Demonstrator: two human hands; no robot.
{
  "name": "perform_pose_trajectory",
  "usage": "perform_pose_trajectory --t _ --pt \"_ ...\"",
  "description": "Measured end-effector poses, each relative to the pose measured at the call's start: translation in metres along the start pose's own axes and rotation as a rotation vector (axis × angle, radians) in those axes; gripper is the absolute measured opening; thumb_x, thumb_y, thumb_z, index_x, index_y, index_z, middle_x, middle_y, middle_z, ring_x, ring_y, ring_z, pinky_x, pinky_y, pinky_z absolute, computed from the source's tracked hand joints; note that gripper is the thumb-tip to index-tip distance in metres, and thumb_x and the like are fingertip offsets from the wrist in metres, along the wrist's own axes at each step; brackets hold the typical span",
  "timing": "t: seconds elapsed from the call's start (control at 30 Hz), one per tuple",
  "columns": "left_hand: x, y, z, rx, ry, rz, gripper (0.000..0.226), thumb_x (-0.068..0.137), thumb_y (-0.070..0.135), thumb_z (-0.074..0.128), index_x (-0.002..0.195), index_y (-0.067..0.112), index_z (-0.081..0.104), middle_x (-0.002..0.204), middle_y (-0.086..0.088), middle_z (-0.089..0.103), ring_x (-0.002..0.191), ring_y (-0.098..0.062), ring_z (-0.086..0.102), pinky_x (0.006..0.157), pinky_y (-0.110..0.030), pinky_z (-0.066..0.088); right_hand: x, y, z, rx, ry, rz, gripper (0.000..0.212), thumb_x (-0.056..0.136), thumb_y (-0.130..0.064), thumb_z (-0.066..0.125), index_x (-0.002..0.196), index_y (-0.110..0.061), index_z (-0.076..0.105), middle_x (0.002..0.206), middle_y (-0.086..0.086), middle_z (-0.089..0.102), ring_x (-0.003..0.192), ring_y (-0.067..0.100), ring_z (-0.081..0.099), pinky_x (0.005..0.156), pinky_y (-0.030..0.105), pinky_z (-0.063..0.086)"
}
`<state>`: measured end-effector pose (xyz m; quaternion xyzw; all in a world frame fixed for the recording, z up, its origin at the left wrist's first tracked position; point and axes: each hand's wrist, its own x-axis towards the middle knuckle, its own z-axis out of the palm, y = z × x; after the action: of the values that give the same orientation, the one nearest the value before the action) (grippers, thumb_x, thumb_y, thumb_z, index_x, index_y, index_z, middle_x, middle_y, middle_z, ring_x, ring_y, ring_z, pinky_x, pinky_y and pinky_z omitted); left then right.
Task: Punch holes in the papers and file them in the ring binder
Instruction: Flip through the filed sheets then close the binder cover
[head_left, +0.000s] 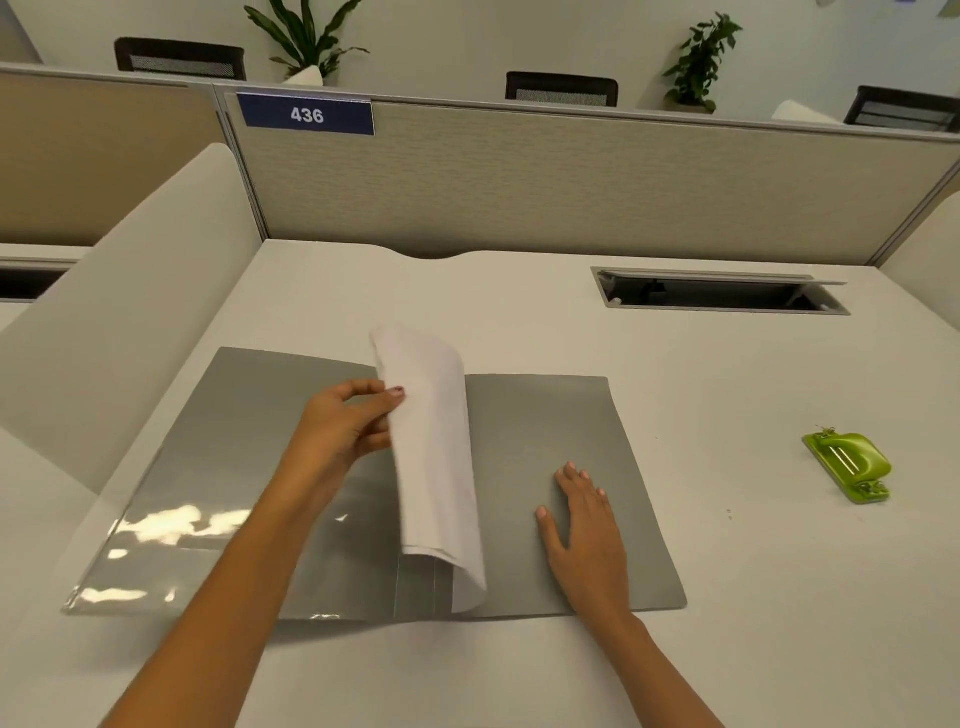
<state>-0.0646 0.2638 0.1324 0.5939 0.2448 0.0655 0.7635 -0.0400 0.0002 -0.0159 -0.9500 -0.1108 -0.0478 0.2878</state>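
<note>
A grey binder (540, 415) lies spread flat in the middle of the white desk. White papers (436, 447) stand up from its spine, curled over toward the right. My left hand (348, 426) pinches their left edge between thumb and fingers. On the binder's right cover, my right hand (582, 514) rests flat with its fingers spread. The left cover has a shiny clear pocket (156, 525). A green hole punch (847, 467) sits on the desk to the right, apart from both hands.
A cable tray opening (717, 293) is cut into the desk at the back right. Beige partition panels (519, 182) close off the back, and a curved white divider (135, 312) stands at the left. Bare desk (779, 597) lies in front and to the right.
</note>
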Motion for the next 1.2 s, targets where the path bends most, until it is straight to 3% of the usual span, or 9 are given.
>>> perform_pose_trajectory --t 0.17,0.4,0.57,0.7,0.8,0.93,1.0,1.1,1.2 --pt "-0.014 -0.017 0.059 0.048 -0.026 0.056 0.039 0.085 0.009 0.07 0.113 0.012 0.043 0.088 -0.018 0.071 0.057 -0.015 0.069 0.054 -0.023 0.057 -0.002 -0.004 -0.016 0.388 -0.009 0.114 0.033 0.092 -0.034 0.056 0.126 -0.033 0.056 0.138 -0.016 0.051 0.135 0.007 0.039 0.114 0.029 0.03" --pt "-0.01 -0.037 0.107 0.189 -0.176 0.158 0.045 0.091 0.014 0.062 0.126 0.024 0.036 0.096 -0.007 0.073 0.07 -0.021 0.074 0.064 -0.031 0.061 0.013 -0.01 -0.048 0.761 -0.121 0.415 0.033 0.095 -0.046 0.044 0.104 -0.026 0.07 0.102 -0.005 0.073 0.098 0.017 0.067 0.092 0.043 0.054" --pt "-0.003 -0.067 0.098 0.579 -0.145 0.344 0.017 0.097 0.025 0.051 0.109 0.024 0.062 0.103 0.009 0.072 0.091 -0.008 0.07 0.081 -0.033 0.058 0.022 -0.007 -0.074 0.944 -0.11 0.634 0.042 0.098 -0.044 0.037 0.089 -0.017 0.068 0.086 0.006 0.072 0.082 0.024 0.069 0.073 0.037 0.055" --pt "0.011 -0.104 0.071 0.946 -0.045 0.525 0.029 0.098 0.029 0.047 0.123 0.02 0.058 0.143 0.003 0.049 0.138 -0.017 0.038 0.114 -0.034 0.026 0.026 0.007 -0.079 0.787 -0.124 0.686 0.036 0.093 -0.048 0.045 0.098 -0.021 0.068 0.098 0.001 0.072 0.092 0.023 0.068 0.087 0.043 0.054" --pt "0.021 -0.126 0.054 1.097 -0.065 0.496 0.046 0.099 0.03 0.043 0.143 0.015 0.038 0.158 0.0 0.023 0.149 -0.02 0.011 0.118 -0.043 0.0 0.025 0.015 -0.082 0.573 -0.182 0.631 0.025 0.086 -0.029 0.064 0.106 -0.015 0.066 0.1 0.002 0.071 0.089 0.021 0.067 0.08 0.035 0.054" --pt "0.024 -0.139 0.043 1.109 -0.07 0.5 0.048 0.095 0.015 0.043 0.143 0.017 0.036 0.16 0.005 0.018 0.144 -0.021 0.028 0.118 -0.05 0.017 0.027 0.016 -0.089 0.4 -0.168 0.57 0.012 0.082 -0.024 0.07 0.091 -0.017 0.068 0.089 0.0 0.072 0.076 0.013 0.066 0.059 0.021 0.047" --pt "0.024 -0.138 0.041 1.067 -0.055 0.51 0.044 0.092 0.013 0.044 0.136 0.018 0.042 0.156 0.008 0.025 0.123 -0.013 0.046 0.115 -0.052 0.028 0.03 0.02 -0.089 0.365 -0.165 0.568 0.013 0.081 -0.025 0.071 0.091 -0.016 0.071 0.089 0.0 0.073 0.078 0.015 0.067 0.06 0.022 0.048" --pt "0.023 -0.138 0.04 1.057 -0.034 0.534 0.04 0.09 0.012 0.046 0.13 0.015 0.047 0.151 0.008 0.033 0.094 -0.007 0.047 0.104 -0.05 0.041 0.03 0.025 -0.085 0.357 -0.151 0.582 0.017 0.078 -0.026 0.073 0.09 -0.014 0.072 0.088 0.001 0.074 0.081 0.018 0.068 0.067 0.026 0.052" --pt "0.024 -0.139 0.038 1.068 -0.019 0.542 0.04 0.089 0.014 0.048 0.129 0.016 0.048 0.149 0.009 0.035 0.089 -0.005 0.044 0.101 -0.047 0.045 0.028 0.03 -0.082 0.386 -0.101 0.625 0.023 0.076 -0.026 0.076 0.093 -0.012 0.07 0.087 0.0 0.072 0.082 0.017 0.066 0.063 0.022 0.047"
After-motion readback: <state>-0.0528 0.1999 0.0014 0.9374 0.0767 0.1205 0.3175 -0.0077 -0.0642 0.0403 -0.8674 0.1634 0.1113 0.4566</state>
